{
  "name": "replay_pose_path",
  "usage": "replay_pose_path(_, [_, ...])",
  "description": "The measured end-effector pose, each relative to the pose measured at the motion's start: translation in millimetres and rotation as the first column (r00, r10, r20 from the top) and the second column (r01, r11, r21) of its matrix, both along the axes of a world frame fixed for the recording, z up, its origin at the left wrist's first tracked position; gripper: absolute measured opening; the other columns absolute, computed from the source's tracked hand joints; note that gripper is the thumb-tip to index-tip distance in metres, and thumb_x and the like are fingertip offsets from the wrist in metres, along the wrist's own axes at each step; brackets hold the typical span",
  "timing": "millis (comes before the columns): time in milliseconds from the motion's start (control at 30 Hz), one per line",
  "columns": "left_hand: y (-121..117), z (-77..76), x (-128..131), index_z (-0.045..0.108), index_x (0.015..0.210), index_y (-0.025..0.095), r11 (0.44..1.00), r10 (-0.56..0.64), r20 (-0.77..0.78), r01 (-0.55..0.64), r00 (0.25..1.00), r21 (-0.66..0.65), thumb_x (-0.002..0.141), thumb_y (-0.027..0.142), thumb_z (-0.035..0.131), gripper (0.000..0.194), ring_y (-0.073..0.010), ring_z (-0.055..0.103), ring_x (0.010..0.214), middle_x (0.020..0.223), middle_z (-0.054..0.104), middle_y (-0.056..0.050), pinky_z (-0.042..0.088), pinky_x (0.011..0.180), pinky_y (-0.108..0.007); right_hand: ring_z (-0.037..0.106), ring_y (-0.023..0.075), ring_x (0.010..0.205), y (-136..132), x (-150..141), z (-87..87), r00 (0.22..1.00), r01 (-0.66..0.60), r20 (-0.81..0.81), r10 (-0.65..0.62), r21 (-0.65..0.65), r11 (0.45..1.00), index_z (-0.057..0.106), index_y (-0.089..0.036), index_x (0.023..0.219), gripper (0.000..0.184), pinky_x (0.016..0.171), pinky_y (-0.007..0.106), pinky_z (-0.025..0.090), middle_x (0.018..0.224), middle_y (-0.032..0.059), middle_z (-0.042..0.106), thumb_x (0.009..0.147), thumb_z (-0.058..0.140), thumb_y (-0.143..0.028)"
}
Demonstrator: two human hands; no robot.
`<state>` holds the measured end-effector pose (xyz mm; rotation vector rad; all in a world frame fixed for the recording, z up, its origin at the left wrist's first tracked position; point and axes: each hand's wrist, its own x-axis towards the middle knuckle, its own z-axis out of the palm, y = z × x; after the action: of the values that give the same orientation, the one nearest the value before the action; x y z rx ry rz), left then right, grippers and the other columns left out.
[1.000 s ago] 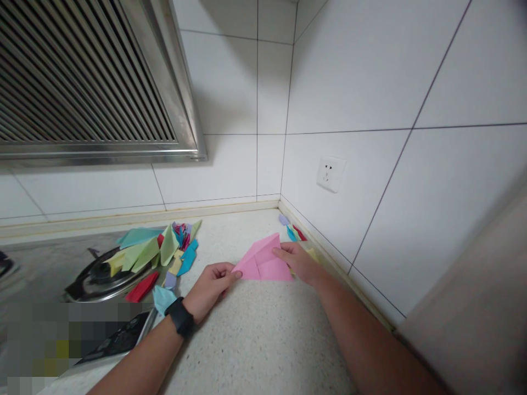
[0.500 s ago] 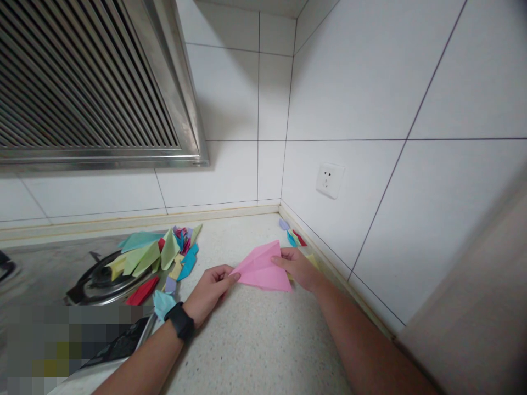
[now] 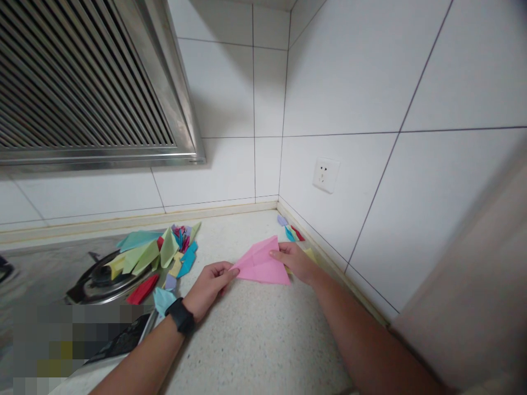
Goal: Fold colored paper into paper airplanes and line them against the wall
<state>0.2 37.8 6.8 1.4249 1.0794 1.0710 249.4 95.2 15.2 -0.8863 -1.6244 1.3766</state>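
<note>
A pink folded paper [image 3: 259,262], roughly triangular and creased, is held over the pale speckled countertop [image 3: 247,334]. Its narrow left tip is pinched between the thumb and fingers of my left hand [image 3: 212,285], which wears a black watch [image 3: 180,316] at the wrist. On the wide right side, my right hand [image 3: 294,260] grips the paper, thumb on top and the other fingers hidden behind it. Partly hidden behind my right hand lies a yellow paper piece [image 3: 309,254].
Folded papers in several colours, such as a green one [image 3: 142,258] and a red one [image 3: 143,289], lie over the stove burner [image 3: 88,285] at left. More small folded papers [image 3: 290,234] sit along the right wall. A range hood [image 3: 181,109] hangs upper left.
The camera view has shifted slightly. Both hands keep their hold on the pink paper, which shows hardly any change in shape.
</note>
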Motion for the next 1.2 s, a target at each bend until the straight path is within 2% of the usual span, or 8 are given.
replay_pose_path(233, [-0.3,2.9,-0.3,0.060,0.075,0.014,1.000,-0.001,0.005,0.002,1.000,-0.012,0.076,0.052,0.065,0.038,-0.0066,0.031,0.045,0.051,0.039,0.006,0.018,0.043,-0.020,0.063,0.0173,0.067,-1.0,-0.3,0.4,0.998,-0.028,-0.066,0.026,-0.034,0.999,0.070,-0.013,0.094,0.039,0.064,0.029,0.048,0.082,0.0066,0.070,0.071,0.071,-0.045])
replay_pose_path(600, [2.9,-3.5,-1.3,0.063,0.080,0.012,0.997,-0.079,0.004,0.079,0.997,0.000,0.080,0.048,0.063,0.036,-0.0060,0.031,0.047,0.055,0.039,0.005,0.018,0.044,-0.020,0.058,0.0134,0.062,1.0,2.3,-8.5,0.994,0.027,0.107,-0.030,0.023,0.999,0.069,-0.009,0.092,0.040,0.053,0.022,0.039,0.083,0.0080,0.070,0.072,0.071,-0.044])
replay_pose_path(800, [3.4,-6.4,-2.1,0.062,0.077,0.012,0.993,-0.118,-0.009,0.118,0.993,-0.010,0.080,0.047,0.063,0.034,-0.0061,0.030,0.047,0.055,0.039,0.005,0.019,0.045,-0.020,0.057,0.0132,0.062,-0.6,-3.2,-11.2,0.992,-0.034,0.123,0.028,0.047,0.998,0.070,-0.011,0.092,0.037,0.054,0.022,0.039,0.081,0.0058,0.070,0.073,0.070,-0.042])
replay_pose_path(967, [3.6,-7.8,-2.4,0.061,0.079,0.012,0.992,-0.128,-0.001,0.128,0.992,-0.019,0.081,0.045,0.063,0.033,-0.0062,0.032,0.049,0.057,0.041,0.004,0.020,0.045,-0.019,0.060,0.0151,0.067,-4.0,-4.6,-11.4,0.986,-0.004,0.165,0.000,0.027,1.000,0.070,-0.011,0.094,0.038,0.057,0.023,0.042,0.086,0.0073,0.070,0.071,0.072,-0.042])
replay_pose_path(1033, [4.2,-8.1,-2.1,0.060,0.078,0.012,0.992,-0.128,0.011,0.128,0.992,-0.019,0.081,0.044,0.063,0.032,-0.0062,0.032,0.049,0.058,0.041,0.004,0.021,0.045,-0.019,0.061,0.0160,0.070,-4.8,-3.9,-10.0,0.990,-0.012,0.137,0.011,0.009,1.000,0.070,-0.011,0.094,0.038,0.060,0.024,0.044,0.087,0.0075,0.070,0.071,0.072,-0.042])
replay_pose_path(1200, [5.5,-7.1,-1.2,0.060,0.078,0.012,0.992,-0.129,0.053,0.129,0.990,0.001,0.081,0.043,0.064,0.031,-0.0059,0.034,0.049,0.059,0.044,0.003,0.023,0.045,-0.019,0.063,0.0160,0.074,-6.1,-2.0,-2.9,0.988,-0.135,-0.073,0.135,0.005,0.991,0.068,-0.013,0.101,0.038,0.067,0.026,0.046,0.089,0.0067,0.070,0.073,0.071,-0.038])
